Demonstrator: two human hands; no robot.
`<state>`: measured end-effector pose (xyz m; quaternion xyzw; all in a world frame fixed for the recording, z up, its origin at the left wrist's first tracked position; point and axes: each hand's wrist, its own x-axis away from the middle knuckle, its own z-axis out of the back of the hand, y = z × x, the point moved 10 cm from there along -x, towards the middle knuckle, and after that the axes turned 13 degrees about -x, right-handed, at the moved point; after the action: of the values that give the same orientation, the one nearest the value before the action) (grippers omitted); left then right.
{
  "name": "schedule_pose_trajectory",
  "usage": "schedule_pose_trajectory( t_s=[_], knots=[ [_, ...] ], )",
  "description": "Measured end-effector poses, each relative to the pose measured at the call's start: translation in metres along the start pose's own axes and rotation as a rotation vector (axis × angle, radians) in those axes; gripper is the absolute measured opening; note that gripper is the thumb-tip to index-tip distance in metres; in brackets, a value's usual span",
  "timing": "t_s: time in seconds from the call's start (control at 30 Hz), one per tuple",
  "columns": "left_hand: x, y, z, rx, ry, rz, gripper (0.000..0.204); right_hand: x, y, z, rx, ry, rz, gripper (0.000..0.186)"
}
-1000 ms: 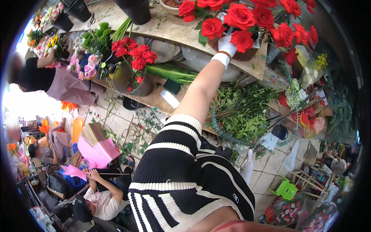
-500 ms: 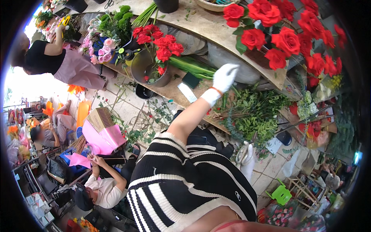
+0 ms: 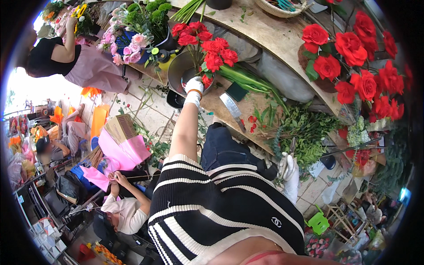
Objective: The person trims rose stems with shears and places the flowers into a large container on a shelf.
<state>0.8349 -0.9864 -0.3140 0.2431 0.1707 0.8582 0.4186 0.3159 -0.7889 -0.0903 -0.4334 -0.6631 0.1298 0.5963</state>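
My left hand (image 3: 194,87), in a white glove with an orange-brown band at the wrist, is at the near rim of a grey bucket (image 3: 176,68). Its fingers look bunched beside a low red rose (image 3: 206,81); whatever they hold is hidden. More red roses (image 3: 213,54) rise from the bucket's right side. Lower right, my right hand (image 3: 290,171), also in a white glove, is closed round pruning shears (image 3: 282,164), whose blades point up at a heap of cut green foliage (image 3: 304,132).
Long green leaves (image 3: 251,81), a dark green block (image 3: 236,91) and red petals (image 3: 252,125) lie on the wooden bench (image 3: 216,106). Large red roses (image 3: 353,48) stand at the upper right. A black tub (image 3: 175,100) sits below the bucket. Co-workers sit and stand at left.
My left hand has swung left from above the long leaves to the bucket of roses. My right hand still holds the shears. The whole view has shifted a little.
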Motion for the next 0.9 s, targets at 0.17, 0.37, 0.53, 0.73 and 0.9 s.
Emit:
schedule_pose_trajectory(
  t_s=[0.17,0.37,0.53,0.73,0.9],
  knots=[
    [-0.021,0.012,-0.036,-0.339,-0.224,-0.077,0.037,0.000,-0.001,-0.024,0.066,0.017,0.004,0.038],
    [-0.004,0.016,0.010,-0.394,-0.057,-0.116,0.024,-0.009,0.014,-0.026,-0.004,0.064,0.015,0.031],
    [0.009,0.017,0.076,0.078,0.292,-0.245,0.013,-0.012,0.014,-0.043,0.024,0.056,0.022,0.031],
    [-0.033,-0.042,0.092,0.639,0.434,-0.045,0.023,-0.021,0.020,-0.052,-0.021,0.030,-0.021,0.029],
    [-0.066,-0.074,0.098,0.844,0.396,0.153,0.019,-0.025,0.016,-0.052,-0.029,0.015,-0.008,0.029]
  ],
)
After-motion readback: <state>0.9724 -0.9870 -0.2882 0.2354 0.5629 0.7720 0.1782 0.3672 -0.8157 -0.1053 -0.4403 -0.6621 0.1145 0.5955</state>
